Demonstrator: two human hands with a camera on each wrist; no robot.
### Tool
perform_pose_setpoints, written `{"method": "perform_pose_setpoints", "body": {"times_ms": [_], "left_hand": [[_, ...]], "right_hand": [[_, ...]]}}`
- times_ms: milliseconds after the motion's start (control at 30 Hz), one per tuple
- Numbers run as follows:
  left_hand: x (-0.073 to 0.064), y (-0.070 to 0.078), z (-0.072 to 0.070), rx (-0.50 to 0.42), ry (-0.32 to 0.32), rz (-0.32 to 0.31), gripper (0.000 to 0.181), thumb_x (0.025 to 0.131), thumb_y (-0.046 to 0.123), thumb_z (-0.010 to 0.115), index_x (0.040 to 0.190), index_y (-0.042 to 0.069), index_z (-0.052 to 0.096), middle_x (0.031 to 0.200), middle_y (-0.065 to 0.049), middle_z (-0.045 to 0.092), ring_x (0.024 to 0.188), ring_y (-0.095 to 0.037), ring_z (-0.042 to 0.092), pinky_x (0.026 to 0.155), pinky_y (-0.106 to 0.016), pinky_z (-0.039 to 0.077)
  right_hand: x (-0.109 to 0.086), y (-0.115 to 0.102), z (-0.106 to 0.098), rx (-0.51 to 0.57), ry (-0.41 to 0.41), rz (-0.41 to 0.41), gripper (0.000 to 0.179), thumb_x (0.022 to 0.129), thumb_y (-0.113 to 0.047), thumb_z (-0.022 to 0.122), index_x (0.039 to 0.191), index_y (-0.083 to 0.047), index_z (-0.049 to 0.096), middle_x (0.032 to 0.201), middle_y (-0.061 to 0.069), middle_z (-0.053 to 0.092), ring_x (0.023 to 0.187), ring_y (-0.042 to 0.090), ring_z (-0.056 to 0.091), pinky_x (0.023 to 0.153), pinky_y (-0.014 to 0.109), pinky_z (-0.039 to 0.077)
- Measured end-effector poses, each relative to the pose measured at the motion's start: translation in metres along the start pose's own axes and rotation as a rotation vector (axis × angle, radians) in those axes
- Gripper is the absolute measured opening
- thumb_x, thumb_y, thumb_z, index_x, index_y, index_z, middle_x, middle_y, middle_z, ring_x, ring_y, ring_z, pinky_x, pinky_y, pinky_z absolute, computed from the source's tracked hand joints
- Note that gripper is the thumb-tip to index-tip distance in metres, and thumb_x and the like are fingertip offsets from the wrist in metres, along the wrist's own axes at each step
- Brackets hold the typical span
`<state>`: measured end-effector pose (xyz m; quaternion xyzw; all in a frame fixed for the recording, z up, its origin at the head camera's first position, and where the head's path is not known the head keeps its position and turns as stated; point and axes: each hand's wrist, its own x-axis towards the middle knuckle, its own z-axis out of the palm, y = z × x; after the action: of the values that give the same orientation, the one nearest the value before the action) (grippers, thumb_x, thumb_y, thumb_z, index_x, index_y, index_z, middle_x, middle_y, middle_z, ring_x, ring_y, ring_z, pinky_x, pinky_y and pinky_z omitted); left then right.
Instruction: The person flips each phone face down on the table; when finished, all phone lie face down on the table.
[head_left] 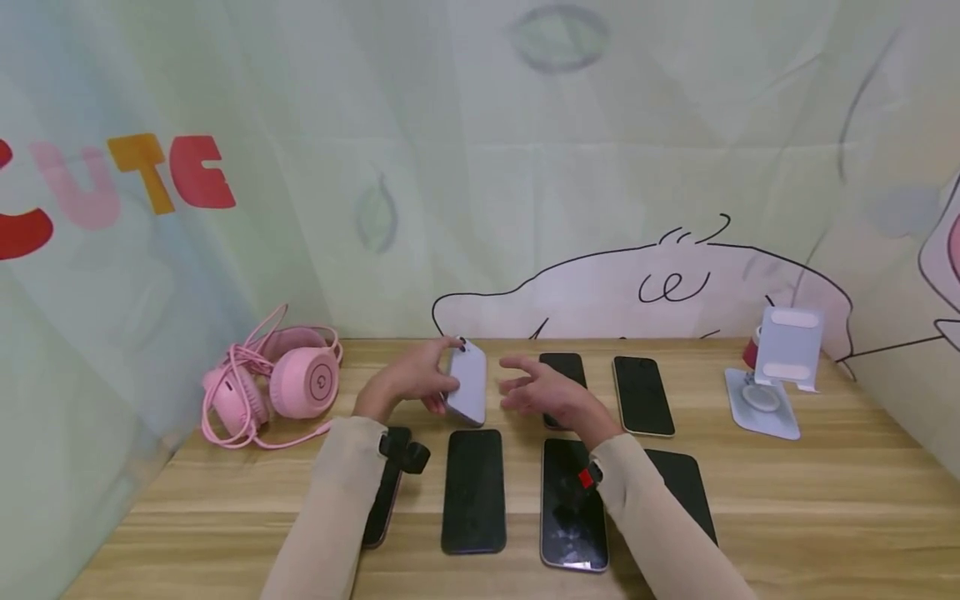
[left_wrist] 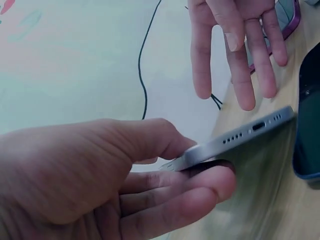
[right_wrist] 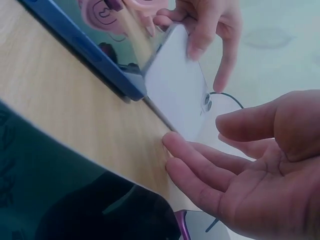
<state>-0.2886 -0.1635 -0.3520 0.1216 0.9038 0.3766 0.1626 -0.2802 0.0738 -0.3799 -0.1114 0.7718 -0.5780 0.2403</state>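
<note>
My left hand [head_left: 408, 375] pinches a white phone [head_left: 469, 383] by its left side, thumb on one face and fingers on the other. The phone is tilted, with one long edge low near the table; its pale back and camera lenses [right_wrist: 206, 102] show in the right wrist view. Its bottom edge with the charging port [left_wrist: 258, 126] faces the left wrist camera. To the right of the phone, my right hand [head_left: 551, 393] hovers with fingers spread and nothing in them. A dark-screened phone [head_left: 474, 492] lies just in front of the white one.
More phones lie on the wooden table [head_left: 225, 517]: a left one [head_left: 381, 512] and a right one [head_left: 686, 492] partly under my forearms, others at front [head_left: 573, 533] and back [head_left: 643, 396]. Pink headphones [head_left: 303, 383] with a cable sit left; a pale stand [head_left: 787, 358] stands right.
</note>
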Motion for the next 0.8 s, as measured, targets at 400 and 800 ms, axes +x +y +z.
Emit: {"method": "perform_pose_setpoints", "body": {"times_ms": [400,800], "left_hand": [[0.006,-0.006,0.008,0.050,-0.058,0.055,0.061,0.098,0.005,0.063,0.151,-0.002,0.034,0.072,-0.011,0.068,0.055,-0.020,0.065,0.056,-0.033,0.056],[0.012,-0.011,0.016,0.100,-0.041,-0.025,0.074,0.096,0.023,0.069,0.155,0.005,0.029,0.072,-0.007,0.064,0.058,-0.017,0.057,0.058,-0.026,0.047]], "right_hand": [[0.000,-0.003,0.001,0.014,0.002,0.035,0.064,0.096,-0.002,0.062,0.154,-0.014,0.037,0.140,0.018,0.056,0.122,0.031,0.057,0.104,0.047,0.045],[0.000,-0.002,0.000,-0.020,0.006,0.023,0.060,0.096,0.001,0.059,0.152,-0.011,0.040,0.138,0.020,0.054,0.118,0.030,0.060,0.104,0.046,0.045]]}}
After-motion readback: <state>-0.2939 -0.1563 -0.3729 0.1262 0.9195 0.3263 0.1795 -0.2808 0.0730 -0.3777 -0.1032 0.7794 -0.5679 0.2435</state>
